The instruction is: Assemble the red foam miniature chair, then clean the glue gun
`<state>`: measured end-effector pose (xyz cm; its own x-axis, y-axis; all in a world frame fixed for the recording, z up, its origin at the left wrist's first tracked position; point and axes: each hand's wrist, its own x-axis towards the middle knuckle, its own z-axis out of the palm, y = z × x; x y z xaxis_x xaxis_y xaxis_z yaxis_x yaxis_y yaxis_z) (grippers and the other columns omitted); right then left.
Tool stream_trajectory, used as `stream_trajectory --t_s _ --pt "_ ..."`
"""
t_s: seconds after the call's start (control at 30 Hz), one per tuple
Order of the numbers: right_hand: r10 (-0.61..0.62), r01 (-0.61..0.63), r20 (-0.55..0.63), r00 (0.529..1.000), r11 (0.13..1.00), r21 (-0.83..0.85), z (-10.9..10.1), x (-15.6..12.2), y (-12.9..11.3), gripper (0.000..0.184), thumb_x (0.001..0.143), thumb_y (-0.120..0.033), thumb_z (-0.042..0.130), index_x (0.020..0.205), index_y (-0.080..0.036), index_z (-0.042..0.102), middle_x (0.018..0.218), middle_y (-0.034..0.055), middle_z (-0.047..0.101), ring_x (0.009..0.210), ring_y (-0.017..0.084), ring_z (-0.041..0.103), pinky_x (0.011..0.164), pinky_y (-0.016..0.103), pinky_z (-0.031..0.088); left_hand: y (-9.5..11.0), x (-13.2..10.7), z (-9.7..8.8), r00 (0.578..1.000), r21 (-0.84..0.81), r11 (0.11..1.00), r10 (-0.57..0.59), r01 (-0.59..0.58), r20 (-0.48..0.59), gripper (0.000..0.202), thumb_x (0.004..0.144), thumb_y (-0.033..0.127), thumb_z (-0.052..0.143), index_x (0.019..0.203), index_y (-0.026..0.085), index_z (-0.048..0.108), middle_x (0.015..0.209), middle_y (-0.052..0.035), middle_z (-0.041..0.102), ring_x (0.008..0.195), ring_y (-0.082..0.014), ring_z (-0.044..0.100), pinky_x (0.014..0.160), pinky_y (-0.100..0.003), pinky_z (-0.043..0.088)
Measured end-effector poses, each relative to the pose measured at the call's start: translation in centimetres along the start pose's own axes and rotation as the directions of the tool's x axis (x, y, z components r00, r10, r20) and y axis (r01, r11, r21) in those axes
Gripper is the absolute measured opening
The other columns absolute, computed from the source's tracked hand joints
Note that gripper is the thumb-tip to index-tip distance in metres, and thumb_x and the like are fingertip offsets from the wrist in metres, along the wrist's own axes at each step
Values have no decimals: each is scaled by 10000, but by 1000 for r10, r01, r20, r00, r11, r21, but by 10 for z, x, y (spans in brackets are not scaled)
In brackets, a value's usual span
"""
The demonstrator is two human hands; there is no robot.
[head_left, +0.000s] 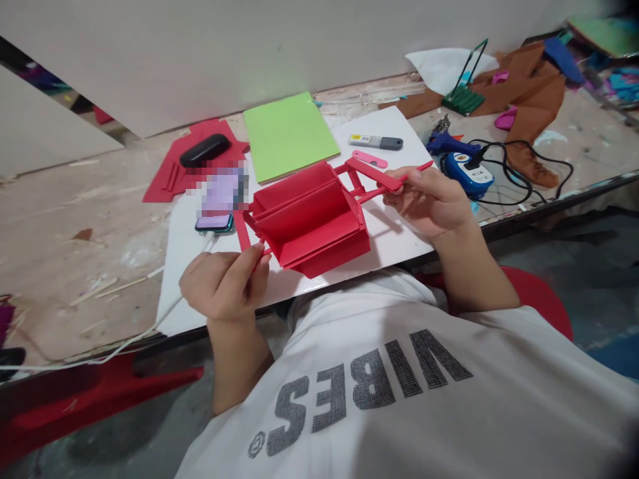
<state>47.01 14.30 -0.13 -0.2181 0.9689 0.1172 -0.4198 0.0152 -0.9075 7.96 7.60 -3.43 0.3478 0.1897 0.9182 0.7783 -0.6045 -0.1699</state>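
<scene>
A red foam or card model of a bench [314, 219], with a seat, a backrest and thin strip frames at both ends, is held up over the white board [190, 293]. My left hand [227, 279] pinches a thin strip at its near left end. At the right end, my right hand [429, 203] grips the tips of the strips between thumb and fingers. Just beyond the model lie a pink flat piece [369, 159] and a grey utility knife [375, 142]. What the fingertips cover is hidden.
A green pad [292, 136] lies at the back. Left are a phone [214, 216] with a white cable, a red sheet [164, 173] and a black case [204, 151]. Right are a blue glue gun [449, 144], a blue power socket [466, 176], black cords and brown scraps [539, 113].
</scene>
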Motion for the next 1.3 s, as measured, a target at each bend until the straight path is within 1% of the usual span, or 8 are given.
stream_trajectory --t_s 0.17,0.3,0.4,0.53,0.77,0.93,1.13,1.3 --pt "52 -53 -36 998 998 -36 -2 -1 -1 227 892 -521 991 883 -318 891 863 30 806 842 229 712 749 383 591 2 5 1 999 -50 998 30 -31 -19 218 1037 308 856 1195 175 923 679 -48 707 585 -163 588 621 -314 402" --pt "24 -24 -16 1000 1000 -16 0 -1 -2 328 815 -594 1032 837 -297 896 811 17 771 759 188 622 682 344 549 0 -3 1 999 2 999 -33 33 2 293 1081 455 788 1056 208 945 664 -67 690 590 -187 593 630 -347 399" --pt "28 -28 0 1000 999 -26 0 -1 -2 344 799 -611 1046 827 -317 869 837 16 785 782 207 633 692 356 573 -3 -8 1 997 55 996 -72 70 21 407 1098 542 736 972 219 948 640 -75 672 577 -194 584 624 -352 395" --pt "33 -32 23 999 999 -34 -4 -1 -1 364 795 -617 1048 833 -332 824 892 26 815 852 251 696 758 406 641 -4 -6 1 1000 13 1000 16 -15 -25 318 1094 466 790 1058 190 945 635 -61 700 549 -162 606 609 -307 409" --pt "53 -54 -19 998 993 -105 -5 -2 0 382 833 -659 989 868 -324 807 892 62 802 972 322 773 856 499 654 1 5 -2 1000 -54 998 22 -22 10 216 1073 334 831 1204 186 916 684 -65 710 592 -182 608 625 -327 403" --pt "46 -47 -10 999 992 -114 -3 -2 -1 381 837 -643 966 821 -311 780 907 68 783 949 311 762 887 508 645 2 5 -3 1000 -68 998 18 -18 1 205 1089 329 811 1194 186 915 687 -69 712 597 -184 606 631 -334 372" --pt "60 -62 -28 998 994 -95 -5 -1 1 354 844 -639 960 850 -317 813 886 59 795 944 302 771 875 479 646 -4 -13 -7 985 88 989 -129 119 115 482 1110 607 738 909 203 907 637 -96 690 585 -190 604 621 -344 407" --pt "66 -67 -20 998 996 -64 -7 -1 2 333 849 -611 981 850 -317 825 856 39 787 869 272 758 872 469 664 -4 -9 -5 997 48 998 -46 43 63 359 1108 504 762 1001 201 923 652 -86 702 583 -187 615 616 -339 401"
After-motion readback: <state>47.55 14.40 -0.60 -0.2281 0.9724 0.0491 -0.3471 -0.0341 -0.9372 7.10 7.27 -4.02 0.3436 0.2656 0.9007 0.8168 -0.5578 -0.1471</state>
